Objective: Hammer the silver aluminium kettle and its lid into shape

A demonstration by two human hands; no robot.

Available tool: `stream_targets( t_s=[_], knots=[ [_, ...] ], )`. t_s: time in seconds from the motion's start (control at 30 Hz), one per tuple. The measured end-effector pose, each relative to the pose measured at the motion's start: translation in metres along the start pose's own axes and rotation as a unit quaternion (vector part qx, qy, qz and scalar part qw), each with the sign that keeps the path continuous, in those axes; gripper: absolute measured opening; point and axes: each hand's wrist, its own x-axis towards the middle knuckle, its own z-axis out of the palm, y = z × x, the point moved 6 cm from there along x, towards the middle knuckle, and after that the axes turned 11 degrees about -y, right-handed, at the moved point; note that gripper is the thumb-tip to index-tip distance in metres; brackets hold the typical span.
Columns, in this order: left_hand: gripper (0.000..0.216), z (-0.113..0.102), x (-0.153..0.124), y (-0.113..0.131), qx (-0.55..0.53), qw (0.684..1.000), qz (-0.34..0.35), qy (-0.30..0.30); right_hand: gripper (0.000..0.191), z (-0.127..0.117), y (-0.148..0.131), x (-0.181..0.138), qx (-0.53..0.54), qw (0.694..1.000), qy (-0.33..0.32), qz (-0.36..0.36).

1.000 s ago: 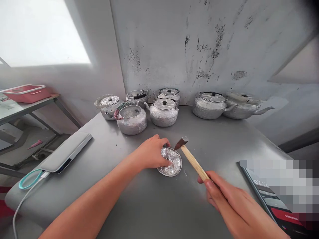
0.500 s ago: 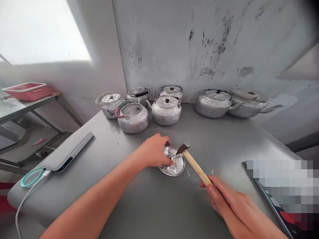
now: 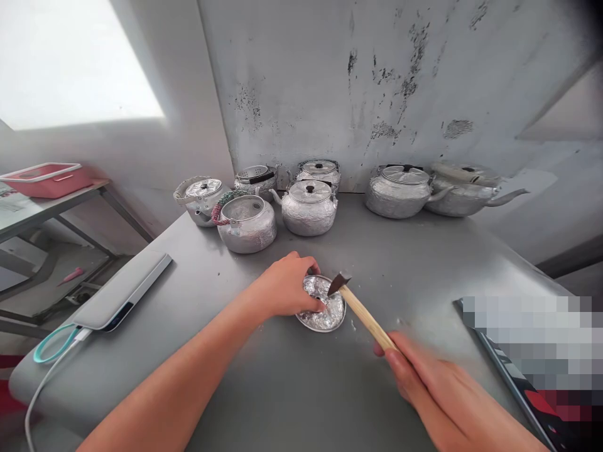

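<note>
Any writing on the screen (image 3: 518, 370) at the table's right edge is blurred past reading, only a red patch can be made out on it.

A small round lid (image 3: 325, 315), shiny and dimpled all over, is laid flat on the grey table (image 3: 424, 263), about mid-table and toward the near side. It's pinned at its left rim by the left hand (image 3: 287, 285), fingers curled down onto it. A hammer (image 3: 360, 309) is gripped low on its wooden handle by the right hand (image 3: 424, 383), fist closed round it. The dark head is held over the lid's right half; whether it's touching can't be told.

Plenty of bare tabletop is left in front of the lid and to its right.

Kettles (image 3: 308, 210) are lined up along the back by the wall, well apart from the lid. Most are lidded. The open kettle (image 3: 247, 223) with the wrapped handle has no lid on, and its inside can't really be seen.

A flat grey box (image 3: 125, 292) is parked along the left edge, with a teal cable (image 3: 51, 342) plugged in at its near end.
</note>
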Motion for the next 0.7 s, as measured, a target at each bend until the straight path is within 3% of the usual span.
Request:
stream_targets(
  t_s=[0.37, 0.7],
  knots=[
    [0.061, 0.0, 0.002, -0.001, -0.009, 1.0, 0.005, 0.005, 0.038, -0.005, -0.015, 0.003, -0.005, 1.0, -0.008, -0.003],
    [0.06, 0.001, 0.001, -0.001, -0.005, 1.0, 0.006, 0.005, 0.036, -0.001, -0.01, 0.003, 0.003, 1.0, 0.013, -0.026]
  ],
)
